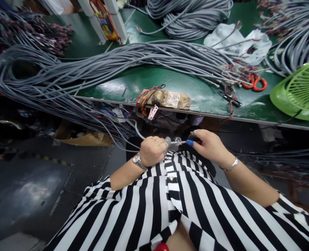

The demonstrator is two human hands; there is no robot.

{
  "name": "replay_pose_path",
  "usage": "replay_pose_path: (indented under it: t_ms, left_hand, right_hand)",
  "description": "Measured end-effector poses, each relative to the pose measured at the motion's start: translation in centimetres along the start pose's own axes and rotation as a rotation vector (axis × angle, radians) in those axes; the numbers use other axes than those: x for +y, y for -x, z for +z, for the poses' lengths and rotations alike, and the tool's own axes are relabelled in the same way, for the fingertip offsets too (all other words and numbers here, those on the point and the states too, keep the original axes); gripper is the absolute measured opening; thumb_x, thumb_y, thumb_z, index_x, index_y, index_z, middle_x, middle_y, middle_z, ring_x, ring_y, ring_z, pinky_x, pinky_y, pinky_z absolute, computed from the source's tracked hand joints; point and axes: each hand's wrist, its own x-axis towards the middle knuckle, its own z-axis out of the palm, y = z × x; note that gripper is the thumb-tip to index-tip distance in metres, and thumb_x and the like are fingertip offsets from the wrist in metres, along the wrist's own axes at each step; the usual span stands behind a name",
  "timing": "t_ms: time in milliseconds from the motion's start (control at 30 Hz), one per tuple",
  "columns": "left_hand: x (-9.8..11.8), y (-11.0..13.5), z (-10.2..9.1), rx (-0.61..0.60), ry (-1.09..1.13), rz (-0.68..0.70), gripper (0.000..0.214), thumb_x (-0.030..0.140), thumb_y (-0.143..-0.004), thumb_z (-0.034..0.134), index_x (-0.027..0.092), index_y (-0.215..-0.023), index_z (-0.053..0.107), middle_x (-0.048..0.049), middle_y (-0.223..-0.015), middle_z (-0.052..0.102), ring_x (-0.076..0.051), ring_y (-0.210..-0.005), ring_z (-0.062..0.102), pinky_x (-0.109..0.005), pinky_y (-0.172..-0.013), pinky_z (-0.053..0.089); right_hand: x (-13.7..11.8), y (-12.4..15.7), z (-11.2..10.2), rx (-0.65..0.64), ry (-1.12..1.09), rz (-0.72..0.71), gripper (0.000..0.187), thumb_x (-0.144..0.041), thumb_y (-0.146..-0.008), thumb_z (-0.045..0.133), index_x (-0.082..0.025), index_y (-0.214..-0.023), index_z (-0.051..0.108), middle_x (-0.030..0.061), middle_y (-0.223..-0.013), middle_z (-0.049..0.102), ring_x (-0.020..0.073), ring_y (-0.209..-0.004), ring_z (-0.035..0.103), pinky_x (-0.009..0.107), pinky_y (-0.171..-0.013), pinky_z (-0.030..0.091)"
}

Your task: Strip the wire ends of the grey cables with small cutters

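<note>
My left hand (153, 150) is closed around the end of a grey cable (137, 130) that runs up to the big bundle on the bench. A watch sits on that wrist. My right hand (209, 145) is closed too, pinching the thin wires (177, 142) that stick out of the cable end; a blue cover shows on one fingertip. Both hands are held close together in front of my striped shirt, below the bench edge. A bracelet is on the right wrist.
A green bench (170, 80) carries long bundles of grey cable (112, 66), orange-handled pliers (255, 83), a taped block with red wires (161, 98), a white plastic bag (238, 40) and a green fan (301, 92). Dark floor lies to the left.
</note>
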Motion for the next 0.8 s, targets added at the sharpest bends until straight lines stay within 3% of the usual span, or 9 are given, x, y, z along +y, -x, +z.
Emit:
replay_pose_path:
  t_ms: [267,367,467,600,700,800]
  left_hand:
    - [-0.1,0.0,0.1,0.007,-0.001,-0.008,0.017,0.012,-0.074,0.051,0.017,-0.084,0.063,-0.0029,-0.071,0.067,-0.015,-0.064,0.057,-0.031,-0.06,0.037]
    - [-0.1,0.0,0.1,0.033,-0.002,-0.019,0.012,0.012,-0.074,0.052,0.017,-0.079,0.062,-0.0028,-0.07,0.066,-0.015,-0.063,0.057,-0.031,-0.06,0.038]
    - [-0.1,0.1,0.1,0.04,0.003,-0.039,0.01,0.013,-0.075,0.054,0.016,-0.08,0.062,-0.0028,-0.07,0.066,-0.015,-0.064,0.057,-0.031,-0.06,0.038]
    - [0.0,0.1,0.2,0.037,0.005,-0.047,0.008,0.015,-0.077,0.054,0.016,-0.077,0.061,-0.0037,-0.07,0.066,-0.015,-0.063,0.057,-0.03,-0.06,0.039]
    - [0.1,0.0,0.0,0.022,0.001,-0.048,0.012,0.016,-0.076,0.054,0.014,-0.084,0.063,-0.0042,-0.069,0.065,-0.016,-0.062,0.056,-0.03,-0.059,0.038]
    - [0.2,-0.2,-0.2,-0.021,0.022,-0.072,0.018,0.015,-0.074,0.052,0.013,-0.088,0.064,-0.0038,-0.065,0.063,-0.017,-0.06,0.056,-0.03,-0.057,0.038]
  right_hand:
    - [0.0,-0.2,0.5,0.006,-0.173,0.043,0.02,-0.033,-0.081,0.057,-0.019,-0.069,0.05,0.0019,-0.069,0.055,0.0148,-0.064,0.047,0.027,-0.06,0.035]
    - [0.0,-0.1,2.0,0.017,-0.447,0.142,0.021,-0.036,-0.08,0.058,-0.019,-0.07,0.053,0.0008,-0.068,0.056,0.0139,-0.064,0.048,0.027,-0.061,0.037]
    - [-0.5,0.0,4.1,0.024,-0.877,0.304,0.027,-0.044,-0.074,0.063,-0.019,-0.07,0.052,-0.0019,-0.064,0.053,0.0113,-0.059,0.044,0.025,-0.057,0.037]
    - [-1.4,0.1,6.2,-0.045,-1.271,0.57,0.036,-0.051,-0.069,0.066,-0.02,-0.072,0.049,-0.0067,-0.055,0.041,0.0072,-0.047,0.03,0.022,-0.044,0.022]
    - [-1.5,0.1,5.9,0.005,-1.166,0.486,0.033,-0.049,-0.071,0.064,-0.02,-0.073,0.051,-0.0046,-0.058,0.046,0.0089,-0.05,0.038,0.023,-0.048,0.03]
    - [-1.3,0.3,4.6,0.145,-0.756,0.158,0.022,-0.039,-0.078,0.061,-0.019,-0.073,0.056,0.0009,-0.068,0.056,0.0137,-0.064,0.05,0.028,-0.062,0.04]
